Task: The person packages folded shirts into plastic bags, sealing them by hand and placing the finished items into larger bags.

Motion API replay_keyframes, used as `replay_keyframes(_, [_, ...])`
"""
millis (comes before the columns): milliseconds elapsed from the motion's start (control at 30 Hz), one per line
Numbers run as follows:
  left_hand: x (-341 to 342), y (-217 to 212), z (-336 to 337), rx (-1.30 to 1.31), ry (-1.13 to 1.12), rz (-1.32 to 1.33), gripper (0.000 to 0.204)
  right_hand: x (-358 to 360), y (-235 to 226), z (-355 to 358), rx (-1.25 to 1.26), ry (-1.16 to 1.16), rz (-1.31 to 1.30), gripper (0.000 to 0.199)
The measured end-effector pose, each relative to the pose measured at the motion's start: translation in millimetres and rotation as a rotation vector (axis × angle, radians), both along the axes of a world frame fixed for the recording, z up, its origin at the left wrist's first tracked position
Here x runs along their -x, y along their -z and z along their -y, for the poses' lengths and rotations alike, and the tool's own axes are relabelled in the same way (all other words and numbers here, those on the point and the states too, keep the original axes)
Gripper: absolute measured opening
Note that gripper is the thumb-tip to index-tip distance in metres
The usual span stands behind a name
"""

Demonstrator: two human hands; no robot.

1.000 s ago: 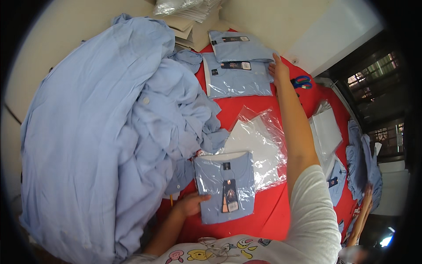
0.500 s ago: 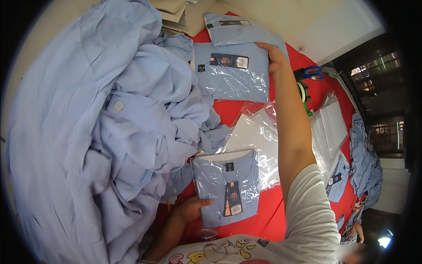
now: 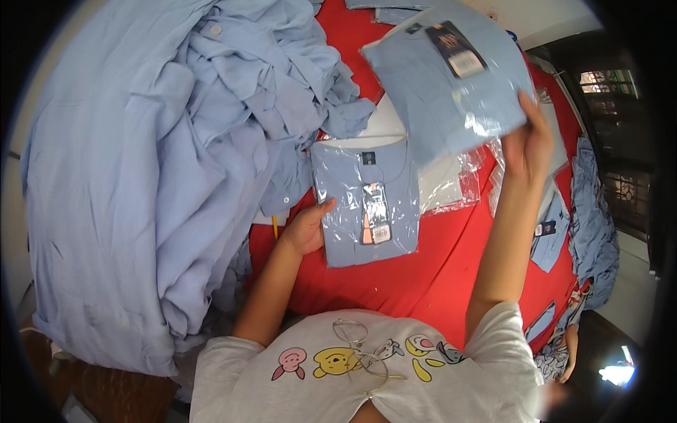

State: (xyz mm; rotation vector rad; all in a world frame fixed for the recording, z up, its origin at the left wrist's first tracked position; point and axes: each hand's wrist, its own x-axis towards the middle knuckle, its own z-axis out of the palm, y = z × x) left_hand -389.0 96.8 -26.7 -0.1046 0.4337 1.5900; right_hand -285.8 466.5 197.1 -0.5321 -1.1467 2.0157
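My left hand [image 3: 307,229] grips the left edge of a folded light blue shirt [image 3: 342,229] in a clear plastic bag, thumb on top; a dark hang tag shows at its middle. To the right and farther off, my right hand [image 3: 529,141] holds up another bagged blue shirt [image 3: 430,106] by its near right corner. This one is tilted, with a dark tag facing up, and its lower left corner overlaps the first bag's upper right side in the view. My right thumb and the undersides of both bags are partly hidden.
A large heap of loose blue shirts [image 3: 204,141] covers the left side. Red cloth [image 3: 395,285] lies under the bags. Clear bags with white sheets [image 3: 448,187] lie between. More bagged shirts [image 3: 395,14] rest at the far edge. At right are a tagged shirt [image 3: 550,240] and a blue garment pile [image 3: 592,218].
My right hand has lifted a bagged shirt off the far side and brought it nearer and rightward. My left hand still grips its bagged shirt. The view has shifted, showing more of my torso.
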Motion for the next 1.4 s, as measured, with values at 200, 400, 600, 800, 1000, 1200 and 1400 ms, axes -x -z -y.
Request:
replay_keyframes(200, [0,-15,-6,0.010,-0.132,0.045,0.070,-112,81,142,0.348,0.003,0.390,0.056])
replay_keyframes(400, [-2,-10,6,0.080,0.099,-0.337,0.072,-148,144,198,0.347,-0.079,0.552,0.056])
replay_keyframes(600, [-3,-20,1,0.198,0.089,-0.324,0.061,-146,122,135,0.034,-0.550,0.959,0.043])
replay_keyframes(800, [-10,5,11,0.271,0.071,-0.302,0.064,-35,78,23,-0.051,-0.101,0.683,0.044])
replay_keyframes(1000, [-5,2,11,0.239,0.149,-0.293,0.064,141,135,-142,0.074,0.178,0.248,0.038])
replay_keyframes(1200, [-6,8,17,0.203,0.211,-0.289,0.066,258,165,-272,-0.262,0.528,0.501,0.075])
replay_keyframes(1400, [-6,2,18,0.213,0.236,-0.334,0.066,276,114,-221,-0.166,-0.136,0.718,0.072])
